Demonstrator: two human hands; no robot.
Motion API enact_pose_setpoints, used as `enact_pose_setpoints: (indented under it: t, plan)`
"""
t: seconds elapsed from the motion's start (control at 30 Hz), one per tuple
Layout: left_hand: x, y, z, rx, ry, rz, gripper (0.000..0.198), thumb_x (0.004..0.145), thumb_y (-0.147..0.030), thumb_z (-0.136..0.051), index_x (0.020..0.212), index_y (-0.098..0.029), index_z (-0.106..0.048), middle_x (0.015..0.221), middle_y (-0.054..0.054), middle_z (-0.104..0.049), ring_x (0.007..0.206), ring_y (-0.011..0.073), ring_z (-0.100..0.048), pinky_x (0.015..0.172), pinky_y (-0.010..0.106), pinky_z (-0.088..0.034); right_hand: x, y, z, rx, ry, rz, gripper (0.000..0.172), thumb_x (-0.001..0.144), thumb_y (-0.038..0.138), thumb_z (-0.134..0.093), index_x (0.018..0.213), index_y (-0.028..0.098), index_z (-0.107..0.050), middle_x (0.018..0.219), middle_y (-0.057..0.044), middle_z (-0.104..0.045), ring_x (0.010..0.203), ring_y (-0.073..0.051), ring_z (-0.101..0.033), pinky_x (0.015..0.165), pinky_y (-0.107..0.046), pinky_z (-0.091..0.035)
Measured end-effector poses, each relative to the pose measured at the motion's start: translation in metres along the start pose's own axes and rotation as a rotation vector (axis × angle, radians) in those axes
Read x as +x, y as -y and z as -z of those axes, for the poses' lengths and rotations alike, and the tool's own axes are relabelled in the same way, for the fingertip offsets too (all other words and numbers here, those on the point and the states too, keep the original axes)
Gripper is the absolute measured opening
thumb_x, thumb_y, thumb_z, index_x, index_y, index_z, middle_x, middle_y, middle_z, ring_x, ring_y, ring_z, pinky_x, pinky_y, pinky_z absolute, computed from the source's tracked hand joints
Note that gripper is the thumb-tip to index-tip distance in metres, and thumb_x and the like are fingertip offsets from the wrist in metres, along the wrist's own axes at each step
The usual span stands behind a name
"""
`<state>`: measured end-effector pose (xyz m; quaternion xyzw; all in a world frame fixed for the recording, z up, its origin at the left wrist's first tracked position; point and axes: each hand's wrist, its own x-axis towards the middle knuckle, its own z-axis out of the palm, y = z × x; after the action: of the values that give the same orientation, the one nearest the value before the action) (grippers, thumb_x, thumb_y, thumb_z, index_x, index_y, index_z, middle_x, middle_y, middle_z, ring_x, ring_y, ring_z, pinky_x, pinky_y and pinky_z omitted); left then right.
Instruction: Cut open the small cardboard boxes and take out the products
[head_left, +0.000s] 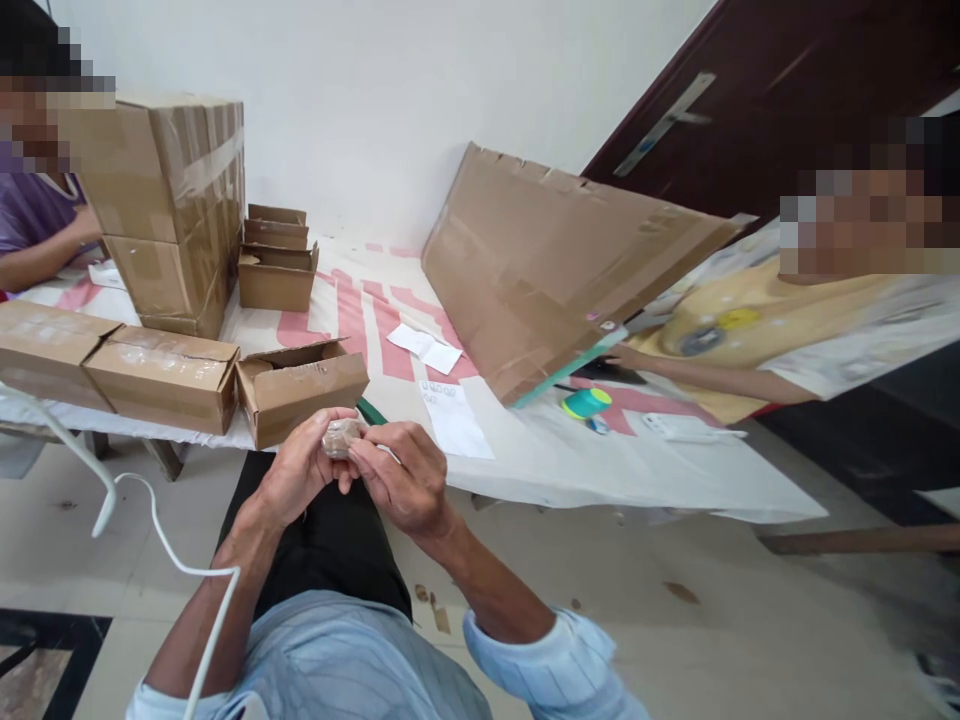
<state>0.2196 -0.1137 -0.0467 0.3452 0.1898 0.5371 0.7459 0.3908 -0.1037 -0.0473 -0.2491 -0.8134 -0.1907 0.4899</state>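
Observation:
Over my lap, close to the table's front edge, my left hand (304, 465) is closed around a small, rounded, shiny brownish thing (341, 438). It could be a bundle in clear wrap or a tape roll; I cannot tell which. My right hand (405, 475) pinches the near right side of the same thing, its fingers bent. Part of the thing is hidden behind the fingers of both hands. Just beyond my left hand stands an open cardboard box (307, 392), its flaps up. A strip of dark green (371, 412) shows behind my fingers.
Taped cardboard boxes (169, 375) line the left edge, with a tall stack (142, 190) behind. Small open boxes (277, 280), papers (457, 420), a large cardboard sheet (555, 270) and a teal thread spool (586, 403) are on the table. People sit left and right. A white cable (157, 525) hangs left.

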Motion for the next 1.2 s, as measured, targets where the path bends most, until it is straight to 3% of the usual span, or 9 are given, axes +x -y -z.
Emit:
enact_pose_setpoints:
  t: [0.23,0.43,0.5,0.57,0.67,0.73,0.93,1.2]
  plan:
    - [-0.002,-0.002,-0.005,0.077,-0.095,0.009,0.054,0.077,-0.044,-0.095,0.115,-0.015,-0.069,0.089,0.002,-0.072,0.064,0.0110,-0.064,0.056,0.023,-0.052,-0.003,0.004,0.003,0.049,0.042,-0.004,0.020,0.100,0.010,-0.065,0.112,0.020,-0.077,0.098,-0.011,-0.074,0.096,-0.022,-0.070,0.082,-0.035,-0.061]
    - [0.001,0.003,0.006,0.155,-0.145,-0.076,0.057,0.080,-0.046,-0.093,0.119,-0.017,-0.064,0.100,0.007,-0.079,0.064,0.0116,-0.066,0.059,0.024,-0.053,-0.012,0.009,0.001,0.168,0.027,-0.069,0.030,0.100,0.011,-0.063,0.125,0.020,-0.076,0.106,-0.012,-0.075,0.109,-0.025,-0.073,0.089,-0.039,-0.063]
    - [0.002,0.005,0.011,0.177,-0.122,-0.148,0.056,0.084,-0.047,-0.090,0.122,-0.017,-0.062,0.104,0.010,-0.081,0.069,0.0152,-0.071,0.064,0.027,-0.056,-0.017,0.011,0.000,0.251,-0.025,-0.233,0.025,0.102,0.016,-0.063,0.122,0.021,-0.077,0.109,-0.012,-0.075,0.104,-0.024,-0.074,0.087,-0.038,-0.063]
    - [0.003,0.006,0.013,0.211,-0.103,-0.235,0.053,0.089,-0.048,-0.086,0.124,-0.018,-0.061,0.111,0.013,-0.082,0.084,0.0201,-0.077,0.078,0.032,-0.060,-0.020,0.016,-0.004,0.397,-0.046,-0.526,0.019,0.104,0.027,-0.064,0.118,0.021,-0.076,0.105,-0.009,-0.075,0.090,-0.020,-0.073,0.080,-0.035,-0.062]
    - [0.002,0.007,0.009,0.323,-0.065,-0.324,0.047,0.094,-0.049,-0.081,0.127,-0.019,-0.065,0.125,0.016,-0.081,0.117,0.0272,-0.075,0.105,0.041,-0.055,-0.019,0.024,-0.015,0.778,0.032,-0.933,0.035,0.103,0.054,-0.066,0.113,0.021,-0.074,0.088,-0.004,-0.074,0.069,-0.017,-0.068,0.065,-0.031,-0.059]
    - [0.001,0.005,0.006,0.421,-0.044,-0.328,0.041,0.096,-0.049,-0.078,0.125,-0.020,-0.070,0.131,0.016,-0.079,0.129,0.0288,-0.069,0.113,0.041,-0.050,-0.017,0.027,-0.023,0.979,0.072,-1.050,0.046,0.097,0.066,-0.069,0.107,0.021,-0.074,0.076,-0.001,-0.071,0.061,-0.016,-0.064,0.062,-0.030,-0.057]
    - [-0.002,-0.006,0.011,0.622,0.091,-0.252,0.048,0.100,-0.057,-0.069,0.135,-0.023,-0.076,0.131,0.012,-0.078,0.112,0.0268,-0.072,0.099,0.036,-0.056,-0.014,0.021,-0.029,1.081,0.081,-1.132,0.052,0.087,0.072,-0.076,0.086,0.021,-0.073,0.062,0.001,-0.065,0.055,-0.015,-0.059,0.062,-0.031,-0.055]
    - [0.002,-0.007,0.012,0.690,0.044,-0.249,0.039,0.104,-0.051,-0.065,0.123,-0.021,-0.081,0.129,0.013,-0.079,0.117,0.0278,-0.071,0.103,0.037,-0.054,-0.014,0.012,-0.022,1.086,0.055,-1.140,0.040,0.081,0.059,-0.086,0.083,0.020,-0.076,0.072,-0.002,-0.072,0.056,-0.014,-0.061,0.058,-0.030,-0.057]
